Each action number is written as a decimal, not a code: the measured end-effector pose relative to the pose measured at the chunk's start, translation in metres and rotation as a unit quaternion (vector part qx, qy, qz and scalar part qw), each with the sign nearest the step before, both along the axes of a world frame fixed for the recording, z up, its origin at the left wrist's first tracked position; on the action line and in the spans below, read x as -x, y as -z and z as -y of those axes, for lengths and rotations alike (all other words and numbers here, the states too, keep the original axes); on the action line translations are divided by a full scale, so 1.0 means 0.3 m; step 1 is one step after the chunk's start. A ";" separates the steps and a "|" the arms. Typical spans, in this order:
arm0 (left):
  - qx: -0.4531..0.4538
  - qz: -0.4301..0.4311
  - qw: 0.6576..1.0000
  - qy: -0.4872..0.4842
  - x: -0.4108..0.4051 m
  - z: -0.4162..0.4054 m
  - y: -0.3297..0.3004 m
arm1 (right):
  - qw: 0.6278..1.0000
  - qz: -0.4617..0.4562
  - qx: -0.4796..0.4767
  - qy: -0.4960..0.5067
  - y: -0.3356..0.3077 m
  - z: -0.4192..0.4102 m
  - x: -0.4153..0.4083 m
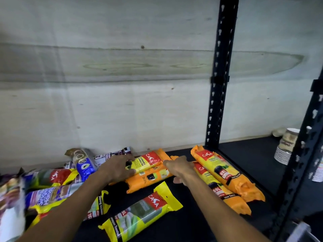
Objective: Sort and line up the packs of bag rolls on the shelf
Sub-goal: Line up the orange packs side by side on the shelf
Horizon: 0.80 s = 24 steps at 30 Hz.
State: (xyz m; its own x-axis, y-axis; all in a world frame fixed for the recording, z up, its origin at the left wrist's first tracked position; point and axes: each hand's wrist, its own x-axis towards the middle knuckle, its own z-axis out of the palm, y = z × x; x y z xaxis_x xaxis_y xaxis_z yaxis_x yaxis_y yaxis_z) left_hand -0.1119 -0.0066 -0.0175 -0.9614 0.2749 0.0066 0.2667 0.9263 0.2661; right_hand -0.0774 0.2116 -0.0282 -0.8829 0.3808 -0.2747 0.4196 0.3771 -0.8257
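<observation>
Packs of bag rolls lie on a black shelf (192, 222). Two orange packs (232, 182) lie side by side at the right, pointing front to back. At the back middle an orange pack (152, 160) rests on top of another orange pack (148, 180). My left hand (117, 169) grips the left end of the upper one. My right hand (180, 167) is on its right end, fingers curled over it. A yellow pack (143, 212) lies in front, between my forearms. Mixed yellow, blue and purple packs (52, 189) are heaped at the left.
A black slotted upright (219, 75) stands at the back right of the bay, with a pale wooden back wall behind it. In the bay to the right stand stacks of paper cups (286, 145). Another upright (300, 168) crosses the right edge.
</observation>
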 end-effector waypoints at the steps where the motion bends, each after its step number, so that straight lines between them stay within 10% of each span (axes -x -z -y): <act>1: -0.005 0.004 1.000 0.003 0.009 0.008 0.004 | 1.000 -0.001 -0.017 0.004 0.001 0.010 0.014; 24: -0.027 -0.042 0.995 -0.082 0.053 -0.050 0.079 | 0.987 0.018 -0.158 -0.036 0.059 0.107 0.147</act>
